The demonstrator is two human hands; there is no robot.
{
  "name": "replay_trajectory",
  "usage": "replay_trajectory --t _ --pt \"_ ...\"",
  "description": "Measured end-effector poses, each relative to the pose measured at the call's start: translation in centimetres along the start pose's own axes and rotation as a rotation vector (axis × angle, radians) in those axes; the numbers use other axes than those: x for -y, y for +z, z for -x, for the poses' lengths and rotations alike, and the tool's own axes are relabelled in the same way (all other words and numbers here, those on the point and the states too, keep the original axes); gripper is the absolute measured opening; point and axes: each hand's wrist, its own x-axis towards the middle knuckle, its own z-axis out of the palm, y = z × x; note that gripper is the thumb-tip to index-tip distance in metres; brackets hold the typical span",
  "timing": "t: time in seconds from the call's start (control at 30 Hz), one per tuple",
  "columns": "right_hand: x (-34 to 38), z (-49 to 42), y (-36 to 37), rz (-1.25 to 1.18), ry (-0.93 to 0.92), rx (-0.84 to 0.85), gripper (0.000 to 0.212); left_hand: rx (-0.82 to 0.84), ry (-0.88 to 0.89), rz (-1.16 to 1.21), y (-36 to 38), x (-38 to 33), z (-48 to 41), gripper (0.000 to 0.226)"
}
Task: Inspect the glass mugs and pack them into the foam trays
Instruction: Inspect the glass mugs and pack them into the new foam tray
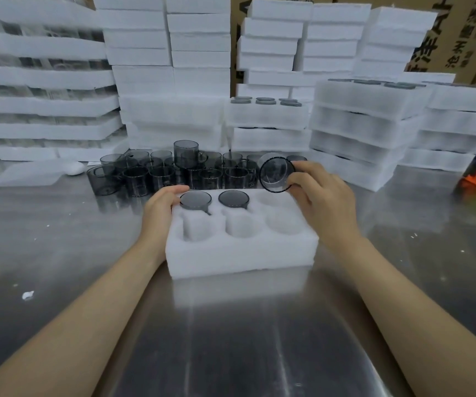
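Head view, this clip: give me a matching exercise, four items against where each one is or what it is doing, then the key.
Items
1. left hand
2. right hand
3. foam tray
4. loose mugs

States
A. holds a tilted glass mug above the tray's far right pocket
B. stand grouped on the steel table behind the tray
C. rests on the tray's far left corner
D. has two mugs seated, four pockets unfilled

Pairs: 1-C, 2-A, 3-D, 4-B

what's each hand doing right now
Left hand: open, resting on the foam tray.
Right hand: holding a glass mug over the tray.
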Motion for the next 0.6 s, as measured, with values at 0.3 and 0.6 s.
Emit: replay_trajectory --t 0.3,0.6 --pt "0.1 -0.47 -0.21 -0.147 0.287 0.297 0.019 -0.005 -0.003 -0.004 -0.11 0.19 -0.14 0.034" --pt "0.57 -0.85 -0.55 -0.273 0.355 0.435 0.023 -0.003 -0.004 0.018 -0.03 0.18 -0.28 0.033"
